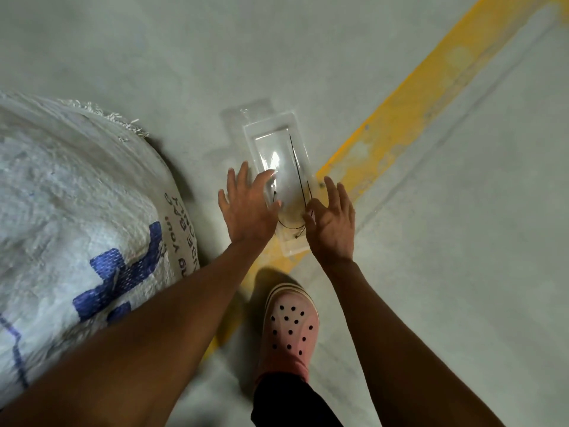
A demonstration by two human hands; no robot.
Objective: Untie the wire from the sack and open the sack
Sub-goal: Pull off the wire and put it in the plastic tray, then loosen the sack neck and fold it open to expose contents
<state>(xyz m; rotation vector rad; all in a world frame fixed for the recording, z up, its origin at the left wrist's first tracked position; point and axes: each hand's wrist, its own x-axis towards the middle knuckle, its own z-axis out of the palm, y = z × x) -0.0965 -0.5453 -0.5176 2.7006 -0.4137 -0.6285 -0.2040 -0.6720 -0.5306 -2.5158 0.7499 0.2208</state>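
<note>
**Two hands over the tray, sack off to the side**

Two bare arms reach down and forward. Nearest is a pink clog (pixel 289 331) planted on the floor (pixel 462 272), just shy of the yellow line (pixel 409 97). Beyond it, both hands hover spread and empty: the left hand (pixel 249 208) with fingers fanned over the tray's near-left edge, the right hand (pixel 332 220) wide open at its near-right corner. Between them lies a clear tray (pixel 298 127) straddling the line, with thin black wire (pixel 297 167) looped inside it.

The sack (pixel 77 211), white woven with blue print, bulges at the left, well apart from both hands; its mouth is out of frame, so whether it's open I cannot tell.

The risk, as I judge it: the wire is springy and the tray light, so a nudge from either hand could flick it out or slide the tray. The clog stands close enough to kick it. Nothing blocks the way to the sack.
</note>
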